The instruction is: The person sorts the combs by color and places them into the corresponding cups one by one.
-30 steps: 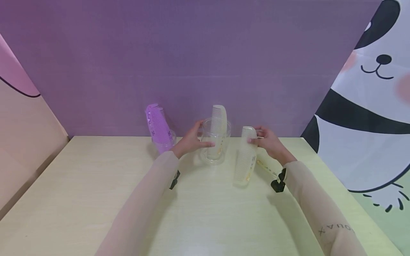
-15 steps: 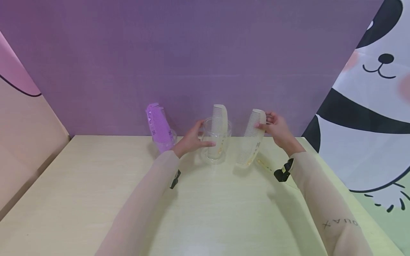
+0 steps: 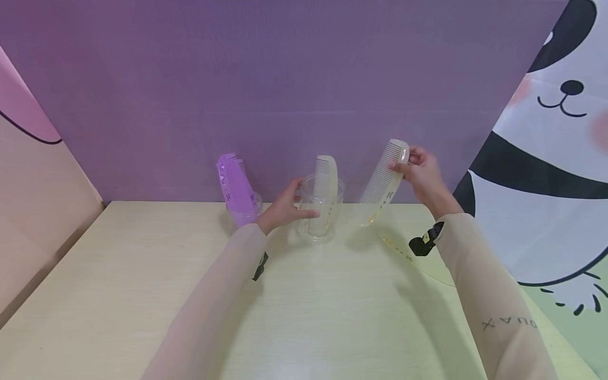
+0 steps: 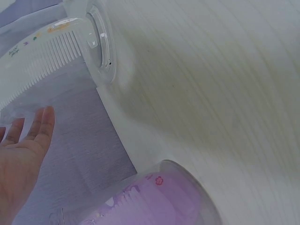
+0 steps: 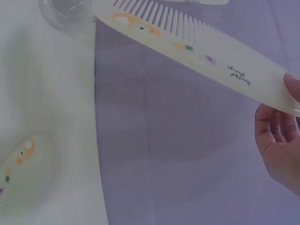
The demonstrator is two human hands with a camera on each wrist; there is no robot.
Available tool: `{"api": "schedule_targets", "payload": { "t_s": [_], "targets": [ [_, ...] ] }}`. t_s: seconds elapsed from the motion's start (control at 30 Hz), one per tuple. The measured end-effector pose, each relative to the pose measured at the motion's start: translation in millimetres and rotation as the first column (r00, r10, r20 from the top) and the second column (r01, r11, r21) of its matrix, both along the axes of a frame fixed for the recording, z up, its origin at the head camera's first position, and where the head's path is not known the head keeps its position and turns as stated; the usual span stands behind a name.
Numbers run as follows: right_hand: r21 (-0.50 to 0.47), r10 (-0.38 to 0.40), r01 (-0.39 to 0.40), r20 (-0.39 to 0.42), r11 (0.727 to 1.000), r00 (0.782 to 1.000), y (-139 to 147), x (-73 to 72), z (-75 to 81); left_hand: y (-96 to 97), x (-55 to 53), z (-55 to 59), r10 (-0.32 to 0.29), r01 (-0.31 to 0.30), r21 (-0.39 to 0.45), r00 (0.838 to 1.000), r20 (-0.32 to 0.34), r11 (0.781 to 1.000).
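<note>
In the head view my left hand holds a clear cup at the back of the table, its thumb across the front and fingers behind. A pale cream comb stands upright in that cup. My right hand pinches the upper end of a second cream comb. That comb slants down to the left, raised above the table; the right wrist view shows small printed pictures and lettering along its spine. Another cream comb lies on the table, partly hidden behind my right wrist in the head view.
Left of my left hand, purple combs lean in another clear cup. A purple backdrop rises right behind the table's back edge. A panda-printed panel stands along the right side.
My right hand has moved up and to the right, lifting its comb and tilting it more. The left hand and the cup stay where they were.
</note>
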State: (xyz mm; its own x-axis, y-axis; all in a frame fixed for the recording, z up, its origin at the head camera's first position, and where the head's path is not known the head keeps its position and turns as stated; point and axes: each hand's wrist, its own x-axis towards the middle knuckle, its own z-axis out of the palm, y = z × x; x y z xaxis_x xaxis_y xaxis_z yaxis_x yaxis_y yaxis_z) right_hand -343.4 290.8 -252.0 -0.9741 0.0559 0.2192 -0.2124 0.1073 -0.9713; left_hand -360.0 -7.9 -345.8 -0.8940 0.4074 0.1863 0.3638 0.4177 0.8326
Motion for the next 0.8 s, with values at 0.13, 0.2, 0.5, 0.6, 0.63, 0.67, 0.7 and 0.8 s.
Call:
{"api": "schedule_targets", "payload": {
  "t_s": [0.13,0.2,0.5,0.6,0.63,0.67,0.7,0.8],
  "targets": [
    [-0.056,-0.009,0.007,-0.024,0.998,1.0,-0.8,2.8,10.9,0.3,0.0,0.3,-0.006,0.006,0.008,1.0,0.003,1.0],
    [-0.091,-0.016,0.013,-0.037,0.996,0.999,-1.0,4.0,16.3,0.3,-0.1,0.2,-0.003,0.003,0.006,1.0,0.006,1.0],
    [-0.221,-0.054,0.037,-0.069,0.975,0.996,-3.6,8.0,41.2,0.1,-1.4,-1.2,0.0,0.0,-0.002,1.0,-0.008,1.0],
    [-0.273,-0.061,0.033,-0.095,0.961,0.994,-6.0,7.8,48.2,0.1,-0.8,-0.7,-0.003,0.003,0.005,1.0,-0.012,1.0],
    [-0.286,-0.063,0.03,-0.108,0.958,0.992,-7.2,7.6,50.3,0.0,-0.7,-0.6,-0.004,0.004,0.008,1.0,-0.014,1.0],
    [-0.3,-0.065,0.026,-0.12,0.954,0.991,-8.1,7.4,52.3,-0.1,-0.6,-0.3,-0.005,0.005,0.01,1.0,-0.014,1.0],
    [-0.308,-0.067,0.024,-0.132,0.951,0.989,-9.2,7.6,54.1,-0.1,-0.6,-0.3,-0.006,0.006,0.012,1.0,-0.015,1.0],
    [-0.341,-0.076,0.017,-0.16,0.94,0.984,-13.7,7.4,59.2,-0.5,-1.1,-0.6,-0.007,0.007,0.01,1.0,-0.015,1.0]
  ]
}}
